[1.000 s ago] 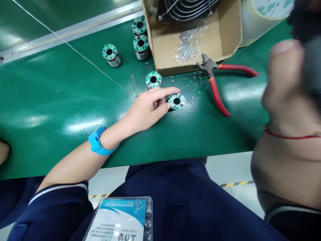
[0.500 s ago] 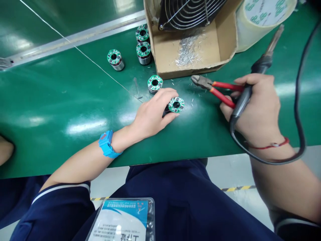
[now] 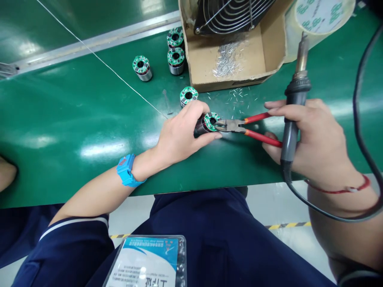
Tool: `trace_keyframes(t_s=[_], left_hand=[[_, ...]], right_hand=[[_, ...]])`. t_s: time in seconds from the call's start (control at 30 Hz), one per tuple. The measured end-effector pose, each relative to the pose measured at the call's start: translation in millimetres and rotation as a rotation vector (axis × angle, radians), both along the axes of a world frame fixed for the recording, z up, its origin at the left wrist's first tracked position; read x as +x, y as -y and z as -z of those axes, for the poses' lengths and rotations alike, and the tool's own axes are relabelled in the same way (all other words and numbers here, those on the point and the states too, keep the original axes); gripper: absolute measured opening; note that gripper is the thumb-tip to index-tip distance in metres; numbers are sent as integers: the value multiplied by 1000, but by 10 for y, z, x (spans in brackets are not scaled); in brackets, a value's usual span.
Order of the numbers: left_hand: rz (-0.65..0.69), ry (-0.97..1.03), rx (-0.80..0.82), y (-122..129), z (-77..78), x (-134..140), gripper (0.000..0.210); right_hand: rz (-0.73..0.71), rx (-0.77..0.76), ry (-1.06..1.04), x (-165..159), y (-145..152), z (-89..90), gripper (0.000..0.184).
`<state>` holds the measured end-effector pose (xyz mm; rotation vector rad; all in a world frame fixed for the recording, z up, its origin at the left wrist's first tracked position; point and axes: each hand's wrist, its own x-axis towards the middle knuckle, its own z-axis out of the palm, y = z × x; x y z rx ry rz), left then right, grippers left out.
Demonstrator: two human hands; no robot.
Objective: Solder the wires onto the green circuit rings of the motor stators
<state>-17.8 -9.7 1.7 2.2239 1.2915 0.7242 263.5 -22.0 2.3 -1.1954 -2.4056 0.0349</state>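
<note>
My left hand (image 3: 185,131) is closed round a small cylindrical motor stator (image 3: 201,126), which leans with its ring-shaped green circuit board (image 3: 210,121) facing right. My right hand (image 3: 317,137) grips red-handled diagonal cutters (image 3: 235,125), their handles spread and the jaws at the board's right edge. That same hand also holds a soldering iron (image 3: 291,131) across its palm, tip pointing up and away from the board. Just beyond my left fingers stands another stator with a green board (image 3: 188,95). Whether the cutter jaws touch a pin is too small to tell.
Several more stators (image 3: 143,68) stand toward the back. A cardboard box (image 3: 194,75) holds a black fan (image 3: 233,16) and a heap of metal clippings (image 3: 226,59); more clippings (image 3: 237,99) are scattered before it. A tape roll (image 3: 320,18) stands right. Solder wire (image 3: 98,56) crosses left; the iron's cable (image 3: 356,99) loops right.
The cutters have moved left and down, from open air to the board in my left hand. The soldering iron has swung more upright. More clippings show on the table.
</note>
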Motion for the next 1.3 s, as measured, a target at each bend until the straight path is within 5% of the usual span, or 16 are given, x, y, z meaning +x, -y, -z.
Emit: trace_keyframes(t_s=[0.33, 0.43, 0.53, 0.67, 0.83, 0.97, 1.07, 1.2, 1.3], left_hand=[[-31, -139, 114, 3, 6, -15, 30], [-59, -104, 57, -21, -80, -35, 30], [-120, -20, 35, -145, -200, -163, 36], [-305, 48, 161, -700, -219, -556, 47], [-544, 73, 116, -1806, -22, -1090, 36], [-812, -64, -52, -2249, 31, -1362, 33], [-831, -105, -87, -2248, -1, -1489, 31], [-808, -111, -72, -1971, -101, -1556, 55], [-594, 8, -93, -1601, -172, -1509, 57]], right_hand=[[-10, 155, 177, -60, 7, -45, 23], [102, 165, 72, -121, 8, -25, 23], [332, 143, -12, -165, -85, 75, 41], [608, 85, 11, -202, -266, 208, 61], [539, 22, -70, -235, -342, 211, 66], [484, 94, -189, -201, -433, 188, 54], [514, 73, -289, -155, -496, 226, 43], [559, 35, -451, -100, -475, 349, 55], [511, -30, -556, -78, -448, 421, 60]])
